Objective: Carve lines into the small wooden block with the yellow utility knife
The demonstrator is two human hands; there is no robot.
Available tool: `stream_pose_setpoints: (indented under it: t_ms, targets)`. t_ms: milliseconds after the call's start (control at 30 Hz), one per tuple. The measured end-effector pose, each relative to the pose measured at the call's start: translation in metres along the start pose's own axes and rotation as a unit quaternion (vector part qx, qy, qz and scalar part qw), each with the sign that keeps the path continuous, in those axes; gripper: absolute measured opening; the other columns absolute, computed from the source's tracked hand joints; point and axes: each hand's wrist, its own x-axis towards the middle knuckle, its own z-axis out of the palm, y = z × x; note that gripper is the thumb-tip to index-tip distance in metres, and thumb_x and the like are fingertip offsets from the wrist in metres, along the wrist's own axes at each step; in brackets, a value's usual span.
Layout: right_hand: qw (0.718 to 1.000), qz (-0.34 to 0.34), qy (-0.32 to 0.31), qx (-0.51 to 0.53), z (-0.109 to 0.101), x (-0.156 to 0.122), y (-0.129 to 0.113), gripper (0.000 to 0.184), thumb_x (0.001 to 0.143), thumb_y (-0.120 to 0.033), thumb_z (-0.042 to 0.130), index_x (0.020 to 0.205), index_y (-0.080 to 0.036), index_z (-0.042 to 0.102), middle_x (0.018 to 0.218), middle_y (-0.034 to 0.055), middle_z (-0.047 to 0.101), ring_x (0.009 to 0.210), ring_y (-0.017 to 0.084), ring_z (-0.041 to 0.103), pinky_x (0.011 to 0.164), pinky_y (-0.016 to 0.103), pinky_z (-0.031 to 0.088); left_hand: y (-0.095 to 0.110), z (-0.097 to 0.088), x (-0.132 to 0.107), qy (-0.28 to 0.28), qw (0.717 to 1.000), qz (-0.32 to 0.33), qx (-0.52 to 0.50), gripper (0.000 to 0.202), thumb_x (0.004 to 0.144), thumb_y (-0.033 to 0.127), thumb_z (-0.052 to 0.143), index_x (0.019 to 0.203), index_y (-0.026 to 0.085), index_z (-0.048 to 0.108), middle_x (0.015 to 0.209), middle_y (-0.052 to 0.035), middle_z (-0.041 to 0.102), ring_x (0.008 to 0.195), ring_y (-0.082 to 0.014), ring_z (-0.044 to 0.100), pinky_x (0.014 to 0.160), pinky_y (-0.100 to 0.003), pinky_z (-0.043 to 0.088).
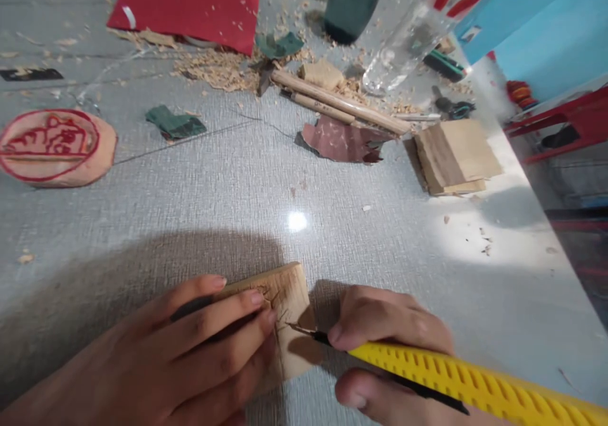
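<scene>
A flat piece of wood (297,299) with dark carved or drawn lines lies tilted at the bottom centre. My left hand (204,350) holds it from the left, fingers stretched over its top face and far edge; the thumb is hidden. In my right hand (394,337) is a yellow utility knife (427,369), gripped between thumb and fingers. The thin blade touches or nearly touches the wood just right of my left fingertips.
Left stands a carved oval block (57,144) with red lines. Further back are green sandpaper (175,122), brown sandpaper (342,140), a wooden-handled tool (342,103), wood shavings (218,71), red paper (190,8) and a clear bottle (399,46). Wooden blocks (456,154) sit near the right edge.
</scene>
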Motion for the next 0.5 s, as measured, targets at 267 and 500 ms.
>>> stream_pose_setpoints:
  t_ms: [267,500]
  targets:
    - [0.998,-0.021,0.013,0.056,0.007,0.008,0.003,0.016,0.088,-0.028,0.089,0.102,-0.029,0.081,0.079,0.0007,0.076,0.062,0.015,0.065,0.060,0.031,0.055,-0.004,-0.021,0.034,0.027,0.997,0.072,0.028,0.032,0.107,0.027,0.054,0.131,0.018,0.074,0.138,-0.0041,0.077,0.138,-0.0235,0.061,0.126,-0.043,0.037]
    - [0.992,-0.017,0.045,0.116,0.004,0.005,0.009,0.008,0.089,-0.019,0.083,0.091,-0.026,0.083,0.088,0.0023,0.073,0.074,0.013,0.067,0.065,0.028,0.054,-0.006,-0.018,0.031,0.035,0.994,0.098,0.029,0.038,0.097,0.018,0.056,0.132,0.014,0.069,0.141,-0.0108,0.075,0.138,-0.0272,0.064,0.119,-0.046,0.045]
